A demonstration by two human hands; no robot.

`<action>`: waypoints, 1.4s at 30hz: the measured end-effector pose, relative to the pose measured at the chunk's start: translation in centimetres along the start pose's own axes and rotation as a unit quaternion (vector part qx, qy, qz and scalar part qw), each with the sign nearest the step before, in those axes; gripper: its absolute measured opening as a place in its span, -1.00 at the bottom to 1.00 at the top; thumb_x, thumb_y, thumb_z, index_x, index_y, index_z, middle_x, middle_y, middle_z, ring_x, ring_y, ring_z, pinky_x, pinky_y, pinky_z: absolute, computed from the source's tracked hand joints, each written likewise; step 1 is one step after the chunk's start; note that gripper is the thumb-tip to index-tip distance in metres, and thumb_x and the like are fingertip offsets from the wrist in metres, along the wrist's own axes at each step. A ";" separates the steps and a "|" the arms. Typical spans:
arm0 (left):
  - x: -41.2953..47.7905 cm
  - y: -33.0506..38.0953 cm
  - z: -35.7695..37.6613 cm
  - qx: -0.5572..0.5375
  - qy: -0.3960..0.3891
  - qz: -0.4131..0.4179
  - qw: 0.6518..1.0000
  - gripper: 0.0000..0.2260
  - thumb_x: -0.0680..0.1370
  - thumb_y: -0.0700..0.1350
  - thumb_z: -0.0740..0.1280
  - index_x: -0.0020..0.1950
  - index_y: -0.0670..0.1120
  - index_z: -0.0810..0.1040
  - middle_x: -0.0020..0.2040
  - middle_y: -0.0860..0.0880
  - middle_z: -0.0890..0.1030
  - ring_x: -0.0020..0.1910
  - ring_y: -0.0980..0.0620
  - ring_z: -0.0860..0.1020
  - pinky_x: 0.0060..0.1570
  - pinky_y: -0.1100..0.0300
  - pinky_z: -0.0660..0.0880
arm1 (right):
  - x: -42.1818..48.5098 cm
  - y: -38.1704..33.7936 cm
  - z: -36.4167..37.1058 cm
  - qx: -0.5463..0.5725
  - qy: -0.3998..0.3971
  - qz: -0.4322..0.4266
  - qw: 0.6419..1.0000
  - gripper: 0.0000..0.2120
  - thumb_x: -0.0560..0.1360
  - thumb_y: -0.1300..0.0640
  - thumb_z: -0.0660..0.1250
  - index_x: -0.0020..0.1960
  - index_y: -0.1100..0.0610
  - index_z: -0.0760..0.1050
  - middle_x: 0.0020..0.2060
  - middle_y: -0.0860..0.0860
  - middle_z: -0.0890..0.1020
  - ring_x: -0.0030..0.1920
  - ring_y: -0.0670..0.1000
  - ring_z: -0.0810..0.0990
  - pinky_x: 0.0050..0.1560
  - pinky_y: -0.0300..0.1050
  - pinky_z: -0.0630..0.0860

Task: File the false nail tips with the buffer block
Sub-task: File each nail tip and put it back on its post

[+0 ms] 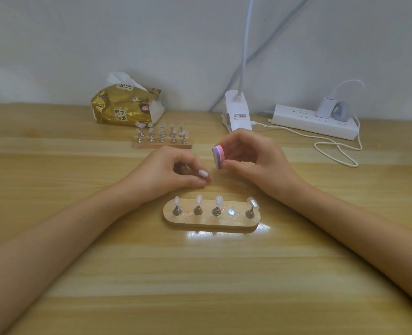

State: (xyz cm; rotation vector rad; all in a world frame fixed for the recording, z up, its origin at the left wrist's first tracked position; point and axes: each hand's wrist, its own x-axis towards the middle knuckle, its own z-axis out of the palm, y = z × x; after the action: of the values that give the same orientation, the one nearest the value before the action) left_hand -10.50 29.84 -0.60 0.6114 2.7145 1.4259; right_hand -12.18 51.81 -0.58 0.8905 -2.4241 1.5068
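The buffer block [218,156], a small disc layered in purple, pink and white, is held upright just above the middle of the wooden table [151,274]; it is clamped by the right hand [253,155], the thumb pressed on its lower edge and the curled fingers [226,141] closed over its upper edge. At 7 o'clock from the block, near it but apart, one pale false nail tip [203,173] is pinched at the thumb and forefinger of the left hand [173,170], whose other fingers are curled inward; what carries the tip cannot be told. At 6 o'clock from the block an oval wooden stand [212,223] is laid flat; four translucent nail tips [198,200] are borne on its metal pegs, and one bare round magnet [231,212] is shown between the third and fourth peg. At 10 o'clock a second wooden stand [162,144] crowded with pegs and tips is set, and a gold tissue pack [125,107] is placed just behind it. At 1 o'clock a white lamp clamp [238,112] is seen against the wall; at 2 o'clock a white power strip [313,122] is laid; at 3 o'clock a white cable [338,151] is looped on the table.
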 end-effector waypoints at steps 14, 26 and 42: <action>0.0 -0.1 -0.1 -0.017 0.053 -0.024 0.998 -0.85 0.31 -0.13 0.62 -0.32 0.07 0.69 -0.21 0.00 0.71 -0.23 0.08 0.65 -0.09 0.18 0.56 | 0.5 -0.9 0.8 -0.004 -0.007 -0.048 0.999 -0.77 0.47 0.36 0.48 0.11 0.25 0.60 -0.07 0.14 0.70 -0.03 0.03 0.70 0.11 0.01 0.63; 0.0 0.2 0.1 0.001 0.039 -0.023 0.999 -0.90 0.35 -0.16 0.59 -0.21 -0.01 0.72 -0.23 -0.04 0.68 -0.30 0.15 0.55 -0.17 0.18 0.52 | 0.2 -0.8 1.2 -0.062 -0.048 -0.078 0.994 -0.81 0.47 0.38 0.46 0.07 0.23 0.64 -0.08 0.09 0.70 -0.05 0.00 0.69 0.07 0.00 0.62; 0.1 0.1 0.1 -0.006 0.028 -0.023 0.999 -0.91 0.37 -0.16 0.58 -0.18 -0.06 0.72 -0.27 0.01 0.67 -0.29 0.15 0.57 -0.19 0.21 0.54 | 0.0 -0.7 0.9 -0.076 -0.057 -0.097 0.991 -0.85 0.49 0.34 0.46 0.05 0.23 0.64 -0.08 0.09 0.68 -0.04 0.03 0.67 0.07 0.04 0.61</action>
State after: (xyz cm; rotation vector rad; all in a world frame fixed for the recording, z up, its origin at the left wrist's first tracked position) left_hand -10.52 30.01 -0.53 0.5118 2.7411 1.4699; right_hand -11.64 50.88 -0.51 1.1691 -2.4081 1.2174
